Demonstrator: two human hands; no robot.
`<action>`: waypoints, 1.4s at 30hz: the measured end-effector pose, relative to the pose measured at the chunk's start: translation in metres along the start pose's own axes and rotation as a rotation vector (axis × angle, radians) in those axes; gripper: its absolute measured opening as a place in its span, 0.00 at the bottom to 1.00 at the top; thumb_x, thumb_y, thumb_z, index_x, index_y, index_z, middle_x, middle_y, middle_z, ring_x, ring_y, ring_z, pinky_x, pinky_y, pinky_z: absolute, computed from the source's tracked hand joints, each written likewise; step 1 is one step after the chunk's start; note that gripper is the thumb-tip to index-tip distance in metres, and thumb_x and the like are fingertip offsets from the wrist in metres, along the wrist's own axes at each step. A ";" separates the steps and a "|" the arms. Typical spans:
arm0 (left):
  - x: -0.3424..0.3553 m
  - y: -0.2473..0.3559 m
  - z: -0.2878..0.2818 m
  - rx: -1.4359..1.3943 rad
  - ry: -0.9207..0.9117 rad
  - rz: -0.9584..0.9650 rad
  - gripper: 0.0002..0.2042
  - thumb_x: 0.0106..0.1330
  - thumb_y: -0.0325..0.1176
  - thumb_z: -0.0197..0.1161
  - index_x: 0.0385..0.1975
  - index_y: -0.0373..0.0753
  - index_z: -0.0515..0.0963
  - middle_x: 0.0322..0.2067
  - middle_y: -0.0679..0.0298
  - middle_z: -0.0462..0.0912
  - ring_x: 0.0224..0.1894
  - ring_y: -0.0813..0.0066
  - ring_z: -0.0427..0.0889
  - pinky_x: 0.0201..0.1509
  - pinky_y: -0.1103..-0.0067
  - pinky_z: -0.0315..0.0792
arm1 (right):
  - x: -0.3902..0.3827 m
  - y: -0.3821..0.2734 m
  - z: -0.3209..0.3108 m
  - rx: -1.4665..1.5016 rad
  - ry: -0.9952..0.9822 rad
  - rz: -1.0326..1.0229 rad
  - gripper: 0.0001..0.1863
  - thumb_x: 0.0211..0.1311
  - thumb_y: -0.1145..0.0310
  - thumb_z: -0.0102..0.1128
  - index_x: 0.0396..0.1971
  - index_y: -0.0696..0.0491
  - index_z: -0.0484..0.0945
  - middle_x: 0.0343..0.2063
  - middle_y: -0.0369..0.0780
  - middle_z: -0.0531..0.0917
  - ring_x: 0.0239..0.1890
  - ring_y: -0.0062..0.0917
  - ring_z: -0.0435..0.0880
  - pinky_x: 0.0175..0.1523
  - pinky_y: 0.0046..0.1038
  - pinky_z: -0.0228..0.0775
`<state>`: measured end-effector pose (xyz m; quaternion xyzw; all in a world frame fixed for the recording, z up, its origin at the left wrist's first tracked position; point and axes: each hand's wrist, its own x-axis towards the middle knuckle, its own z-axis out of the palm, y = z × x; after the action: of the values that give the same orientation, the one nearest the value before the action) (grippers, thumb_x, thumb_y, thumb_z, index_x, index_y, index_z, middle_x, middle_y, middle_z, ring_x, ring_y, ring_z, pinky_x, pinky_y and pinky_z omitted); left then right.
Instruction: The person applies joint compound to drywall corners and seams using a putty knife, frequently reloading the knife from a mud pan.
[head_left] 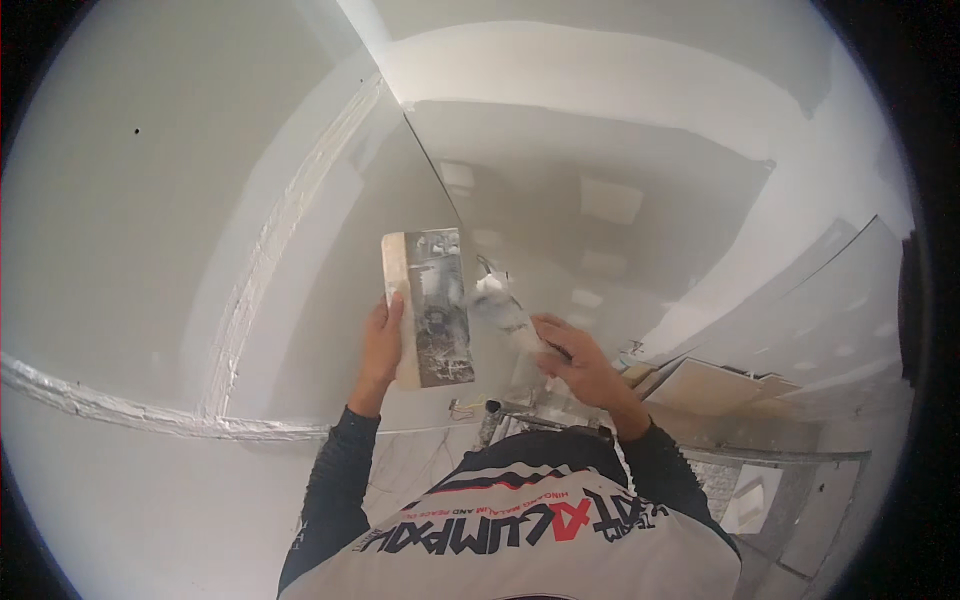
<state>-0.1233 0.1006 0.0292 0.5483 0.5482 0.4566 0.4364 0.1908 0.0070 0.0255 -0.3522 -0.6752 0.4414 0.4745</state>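
My left hand (382,345) grips a broad filling blade (438,312) by its pale, cream-coloured long edge. Its metal face is dark grey and smeared with whitish compound, and it stands nearly upright in the picture. In my right hand (580,365) is a putty knife (510,320), slanting up and left toward the broad blade. A lump of white joint compound (491,285) sits near its tip. The two tools look slightly apart. My fingers wrap round the putty knife's handle and hide most of it.
Grey boarded walls (320,240) meet in a corner ahead, with white compound bands (600,60) over the seams. A rough taped joint (262,250) runs down the left wall. Loose board pieces (712,388) lean at the right. Clutter (500,415) lies low in front of my body.
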 end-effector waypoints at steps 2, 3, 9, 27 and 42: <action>-0.006 -0.004 0.020 -0.053 -0.013 -0.044 0.28 0.79 0.50 0.49 0.60 0.27 0.72 0.49 0.54 0.82 0.49 0.70 0.81 0.54 0.75 0.75 | 0.006 -0.012 0.010 -0.361 0.118 -0.287 0.34 0.62 0.80 0.56 0.71 0.50 0.65 0.49 0.45 0.78 0.38 0.31 0.82 0.41 0.29 0.78; -0.007 -0.008 0.030 -0.250 -0.063 -0.162 0.28 0.79 0.50 0.49 0.60 0.28 0.72 0.48 0.55 0.82 0.48 0.70 0.81 0.53 0.74 0.76 | 0.005 -0.007 0.016 -0.519 0.109 -0.225 0.37 0.59 0.81 0.55 0.71 0.47 0.65 0.56 0.46 0.73 0.40 0.35 0.83 0.43 0.33 0.79; -0.016 -0.001 0.058 -0.511 -0.174 -0.280 0.27 0.79 0.51 0.48 0.59 0.30 0.72 0.45 0.58 0.82 0.44 0.71 0.84 0.50 0.74 0.79 | 0.002 0.028 0.006 -0.874 0.149 -0.108 0.45 0.51 0.84 0.55 0.73 0.42 0.63 0.64 0.47 0.66 0.44 0.42 0.84 0.43 0.40 0.81; -0.038 0.036 0.057 0.478 0.109 0.412 0.19 0.76 0.37 0.55 0.54 0.25 0.72 0.25 0.49 0.83 0.27 0.61 0.85 0.32 0.70 0.74 | -0.057 0.009 -0.020 0.701 -0.029 0.680 0.21 0.68 0.76 0.56 0.60 0.64 0.73 0.41 0.41 0.83 0.32 0.19 0.81 0.37 0.20 0.75; -0.037 0.041 0.090 0.790 -0.257 0.708 0.17 0.69 0.33 0.63 0.53 0.29 0.73 0.30 0.47 0.83 0.30 0.49 0.84 0.33 0.63 0.76 | -0.028 0.004 -0.033 0.868 0.018 0.540 0.20 0.70 0.77 0.52 0.60 0.65 0.72 0.38 0.41 0.83 0.25 0.18 0.75 0.29 0.21 0.67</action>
<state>-0.0262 0.0650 0.0502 0.8729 0.4021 0.2642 0.0805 0.2313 -0.0084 0.0180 -0.2886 -0.3105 0.7851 0.4517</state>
